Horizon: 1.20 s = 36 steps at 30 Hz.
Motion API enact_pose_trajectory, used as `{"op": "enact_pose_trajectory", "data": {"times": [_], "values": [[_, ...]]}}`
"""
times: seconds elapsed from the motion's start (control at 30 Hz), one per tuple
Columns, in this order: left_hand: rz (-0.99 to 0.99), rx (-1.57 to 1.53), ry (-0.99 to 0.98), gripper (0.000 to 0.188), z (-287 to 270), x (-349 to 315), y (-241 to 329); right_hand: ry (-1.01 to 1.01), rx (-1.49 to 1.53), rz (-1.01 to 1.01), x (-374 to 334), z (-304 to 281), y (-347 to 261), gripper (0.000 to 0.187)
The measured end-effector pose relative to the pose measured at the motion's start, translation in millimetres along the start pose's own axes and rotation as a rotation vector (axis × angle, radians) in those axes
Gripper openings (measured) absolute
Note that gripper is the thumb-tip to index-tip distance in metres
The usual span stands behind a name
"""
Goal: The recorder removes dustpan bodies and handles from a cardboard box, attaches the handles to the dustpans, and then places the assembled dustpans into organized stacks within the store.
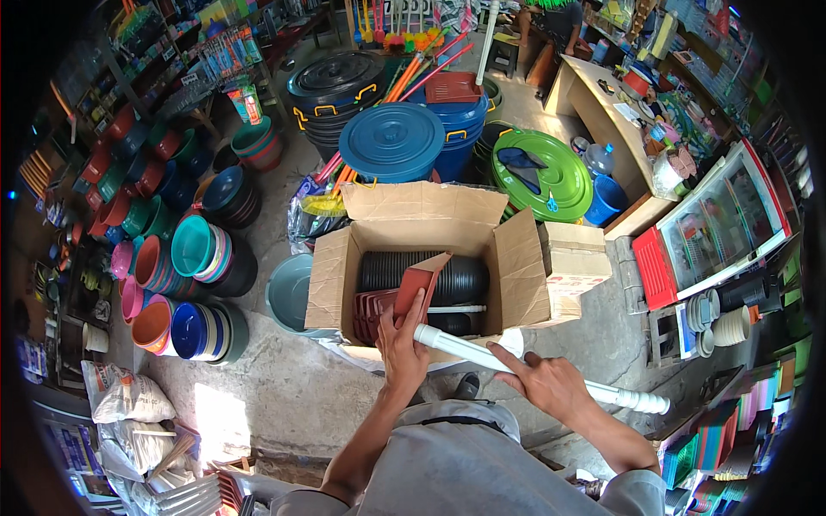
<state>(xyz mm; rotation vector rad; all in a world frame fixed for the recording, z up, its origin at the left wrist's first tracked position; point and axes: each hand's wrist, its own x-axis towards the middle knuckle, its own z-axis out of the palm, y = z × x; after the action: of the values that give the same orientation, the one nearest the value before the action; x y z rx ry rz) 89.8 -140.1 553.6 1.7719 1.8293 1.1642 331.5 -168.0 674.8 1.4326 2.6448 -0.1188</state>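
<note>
Left hand (403, 348): gripped red plastic dustpan (418, 285). Right hand (544, 383): gripped white tubing (465, 348). Beyond both hands: stood open cardboard box (424, 203).

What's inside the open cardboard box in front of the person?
Inside the open cardboard box are a black ribbed stack, reddish pieces on the left, and a white rod. These hide its bottom; the red panel at the left hand covers more.
</note>
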Motion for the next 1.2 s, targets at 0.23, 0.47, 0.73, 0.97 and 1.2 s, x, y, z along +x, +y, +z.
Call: {"op": "enact_pose_trajectory", "data": {"times": [0.23, 0.47, 0.73, 0.97, 1.2], "values": [[-0.017, 0.057, 0.001, 0.09, 4, -4, -2, -0.152, 0.328, 0.02, 16, 6, 18, 0.051], [-0.057, 0.075, -0.012, 0.091, 22, -18, -9, -0.458, 0.642, 0.097, 34, 10, 38, 0.047], [-0.197, -0.014, 0.149, 0.088, 37, -26, -40, 0.177, 0.041, 0.099, 42, 61, -8, 0.047], [-0.153, -0.015, 0.086, 0.077, 41, -34, -49, 0.112, -0.011, 0.064, 37, 63, -14, 0.048], [-0.154, -0.062, -0.011, 0.079, 59, -59, -56, -0.025, 0.018, 0.017, 38, 62, -2, 0.055]]}}
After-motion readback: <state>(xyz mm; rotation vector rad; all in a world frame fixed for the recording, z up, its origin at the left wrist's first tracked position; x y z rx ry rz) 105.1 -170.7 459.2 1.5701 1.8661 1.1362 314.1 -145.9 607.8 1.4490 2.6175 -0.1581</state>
